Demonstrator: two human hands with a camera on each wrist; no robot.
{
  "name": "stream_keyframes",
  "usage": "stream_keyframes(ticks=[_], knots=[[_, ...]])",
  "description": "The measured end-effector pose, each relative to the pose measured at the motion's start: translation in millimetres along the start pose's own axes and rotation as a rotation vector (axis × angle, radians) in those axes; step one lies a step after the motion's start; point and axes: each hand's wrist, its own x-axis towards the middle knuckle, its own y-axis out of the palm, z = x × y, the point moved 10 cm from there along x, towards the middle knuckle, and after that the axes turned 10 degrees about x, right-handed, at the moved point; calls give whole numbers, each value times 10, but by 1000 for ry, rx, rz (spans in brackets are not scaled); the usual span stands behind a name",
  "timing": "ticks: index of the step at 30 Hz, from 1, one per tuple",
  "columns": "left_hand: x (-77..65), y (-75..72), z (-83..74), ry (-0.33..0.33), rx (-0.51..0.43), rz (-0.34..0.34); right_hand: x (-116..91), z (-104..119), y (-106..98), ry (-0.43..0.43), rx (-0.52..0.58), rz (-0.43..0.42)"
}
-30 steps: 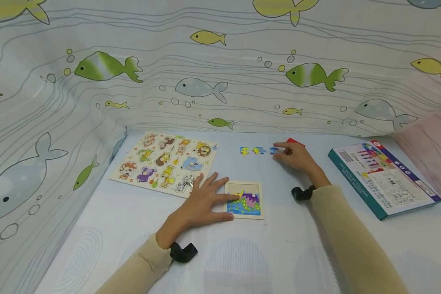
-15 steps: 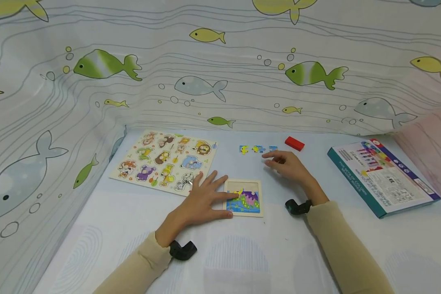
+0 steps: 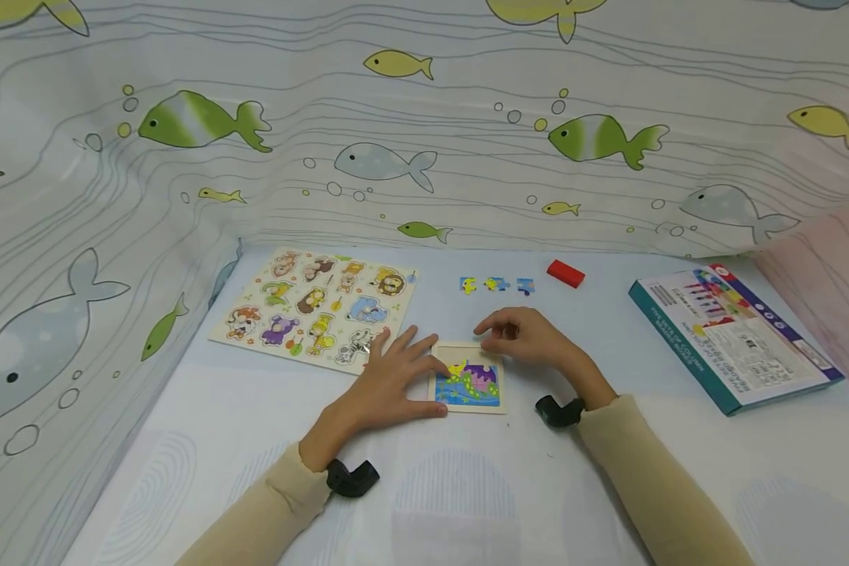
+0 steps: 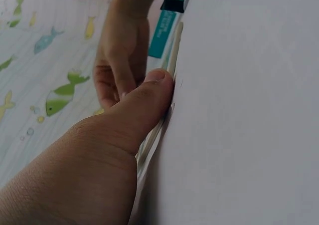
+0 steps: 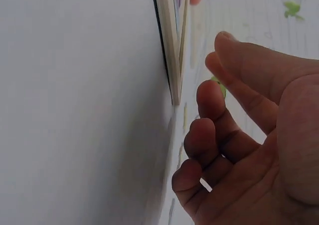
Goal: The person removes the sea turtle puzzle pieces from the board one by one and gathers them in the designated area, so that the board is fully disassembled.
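A small wooden tray puzzle point(image 3: 467, 407) lies flat on the table, its lower part filled with a blue, purple and yellow picture and its upper strip bare wood. My left hand point(image 3: 389, 385) rests at its left side with spread fingers. One finger reaches over the picture; in the left wrist view the thumb point(image 4: 155, 76) lies along the tray's edge. Just above the upper right corner hovers my right hand point(image 3: 527, 338), fingers loosely bent. The right wrist view shows nothing between its thumb point(image 5: 229, 40) and fingers. Beyond it, three puzzle pieces point(image 3: 494, 284) lie in a row.
At the back left lies a large wooden animal puzzle board point(image 3: 311, 303), close to my left hand. A red block point(image 3: 566, 273) sits right of the loose pieces. On the right is a flat teal-edged box point(image 3: 736, 338). Fish-printed cloth point(image 3: 467, 189) rises behind the table.
My right hand has left the row of loose pieces and moved toward me and left, to the tray's upper corner. The red block and third piece are uncovered. My left hand has stayed nearly still.
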Motion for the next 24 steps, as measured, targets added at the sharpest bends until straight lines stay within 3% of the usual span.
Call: stream_keyframes(ticks=[6,11,24], knots=[[11,0,38,-38,-46,7,-3,206,194,-63,1,89],[19,6,68,-59,-65,7,3,238,335,-74,-25,152],[23,27,79,-70,-45,12,-44,331,527,-124,-152,217]])
